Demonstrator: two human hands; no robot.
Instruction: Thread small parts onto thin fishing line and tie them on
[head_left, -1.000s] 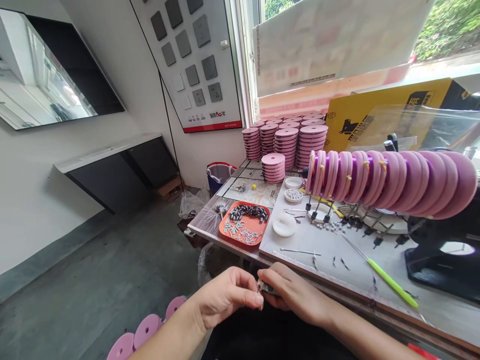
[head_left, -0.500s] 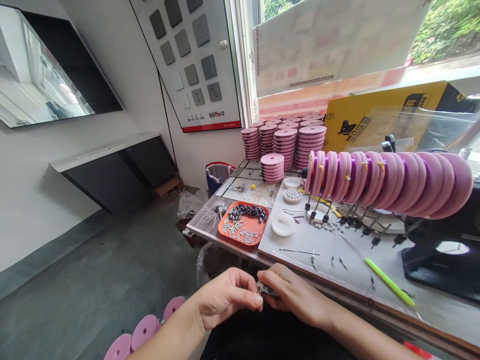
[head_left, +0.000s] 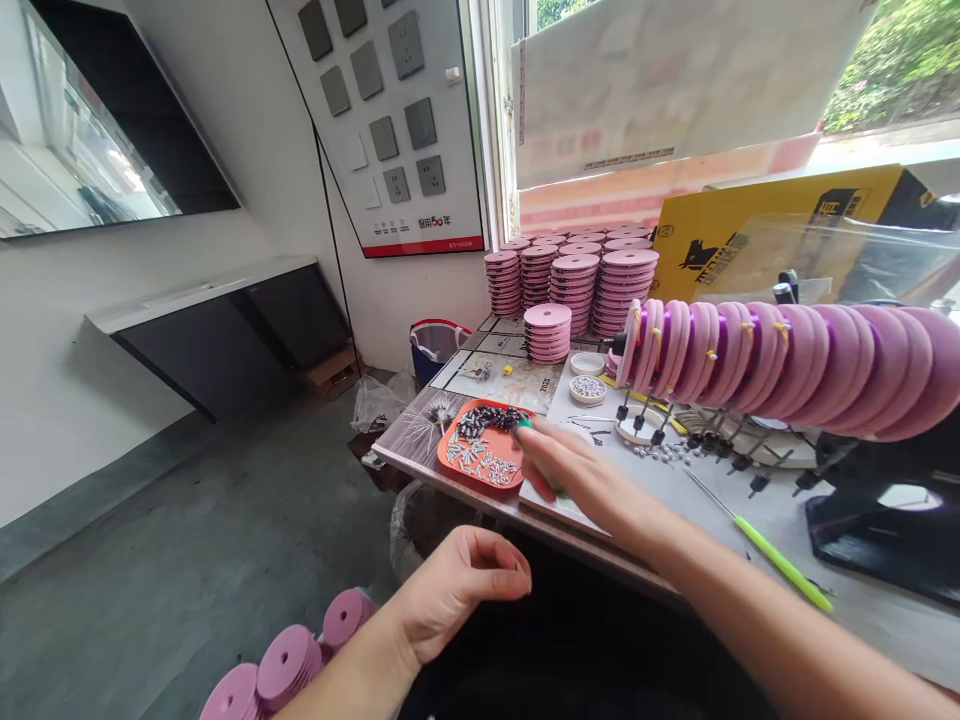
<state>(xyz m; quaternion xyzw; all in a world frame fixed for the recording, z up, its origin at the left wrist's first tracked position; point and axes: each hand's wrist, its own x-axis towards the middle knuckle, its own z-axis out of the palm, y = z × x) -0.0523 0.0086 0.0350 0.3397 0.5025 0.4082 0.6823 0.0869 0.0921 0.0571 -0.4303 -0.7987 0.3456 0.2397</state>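
My left hand (head_left: 476, 585) hovers in front of the table edge, thumb and forefinger pressed together; whatever is in the pinch is too small to name. Over the table, my right hand (head_left: 574, 470) reaches to the right edge of an orange tray (head_left: 489, 474), fingers bent and slightly blurred. A small green piece (head_left: 520, 430) shows at its fingertips, its kind unclear. Dark beads (head_left: 474, 424), pale green tubes (head_left: 466, 455) and small silvery pieces (head_left: 496, 466) lie in the tray. My right hand partly hides a white round dish beneath it.
Pink foam spools (head_left: 757, 355) line a rod on a black stand at right. More spools are stacked (head_left: 576, 290) at the back and on the floor (head_left: 285, 660). A dish of beads (head_left: 587, 389) and a green-handled hook tool (head_left: 784, 562) rest on the worktop.
My right hand has left the left hand and moved up and forward to the tray. The metal tool it held is no longer visible. My left hand stays pinched, nearly in place.
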